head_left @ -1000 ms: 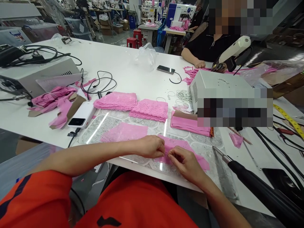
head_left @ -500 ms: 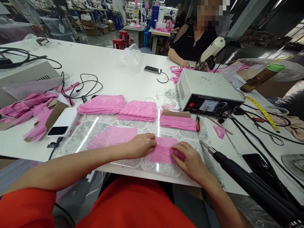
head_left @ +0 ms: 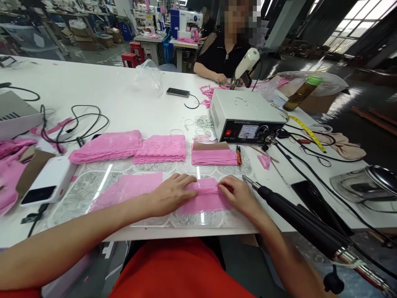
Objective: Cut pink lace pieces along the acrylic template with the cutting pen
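Note:
A pink fabric piece (head_left: 203, 203) with a narrow fold or strip across it lies on a clear patterned mat (head_left: 79, 198). My left hand (head_left: 174, 193) rests on its left side, fingers stretched out over the cloth. At the right edge my right hand (head_left: 238, 195) is closed, thumb and fingertips pinching the fabric. A sheer pink lace piece (head_left: 130, 186) lies flat, partly under my left forearm. Behind are two stacks of pink lace, one at left (head_left: 107, 147) and one in the middle (head_left: 161, 150), and a pile of pink strips (head_left: 214, 157).
Right of my right hand a black-handled pen tool (head_left: 297, 217) points inward, cabled to a grey control box (head_left: 248, 116). A white power bank (head_left: 49, 182) and black cables (head_left: 89, 120) lie at left. A co-worker (head_left: 225, 54) sits across the table near a phone (head_left: 178, 92).
My left hand has gone from curled fingers to outstretched fingers on the cloth. My right fingers have drawn together at its right edge. The camera view has turned right.

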Demonstrator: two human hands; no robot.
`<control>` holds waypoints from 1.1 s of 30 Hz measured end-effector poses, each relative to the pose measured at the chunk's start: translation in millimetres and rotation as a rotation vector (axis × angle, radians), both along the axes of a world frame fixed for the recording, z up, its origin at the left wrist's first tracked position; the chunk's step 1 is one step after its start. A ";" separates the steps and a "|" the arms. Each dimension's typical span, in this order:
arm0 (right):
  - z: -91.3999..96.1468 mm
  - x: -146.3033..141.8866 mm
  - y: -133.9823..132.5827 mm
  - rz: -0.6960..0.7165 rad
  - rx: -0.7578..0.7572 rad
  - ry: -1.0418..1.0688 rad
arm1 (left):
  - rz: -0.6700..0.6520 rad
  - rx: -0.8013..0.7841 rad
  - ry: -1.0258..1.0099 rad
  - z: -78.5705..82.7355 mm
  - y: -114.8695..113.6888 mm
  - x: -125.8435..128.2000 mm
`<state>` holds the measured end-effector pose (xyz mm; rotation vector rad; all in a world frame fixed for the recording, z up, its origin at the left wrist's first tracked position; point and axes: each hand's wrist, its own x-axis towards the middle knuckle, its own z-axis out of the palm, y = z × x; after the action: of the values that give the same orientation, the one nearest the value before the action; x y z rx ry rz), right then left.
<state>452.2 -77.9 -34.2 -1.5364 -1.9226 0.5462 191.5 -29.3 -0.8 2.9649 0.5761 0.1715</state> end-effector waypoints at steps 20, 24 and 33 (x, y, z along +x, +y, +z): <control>1.2 10.9 -12.1 0.000 0.038 -0.149 | 0.034 -0.123 0.103 -1.2 14.3 -1.1; 3.0 8.7 -8.4 -0.098 0.045 -0.155 | 0.080 -0.112 0.162 0.7 17.5 -0.8; 2.1 5.2 -5.6 -0.047 0.059 -0.176 | 0.086 -0.135 0.225 5.4 20.1 2.0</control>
<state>457.4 -83.5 -32.1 -1.6341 -2.0077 0.3409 193.6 -9.1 4.5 2.8480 0.7118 -0.1895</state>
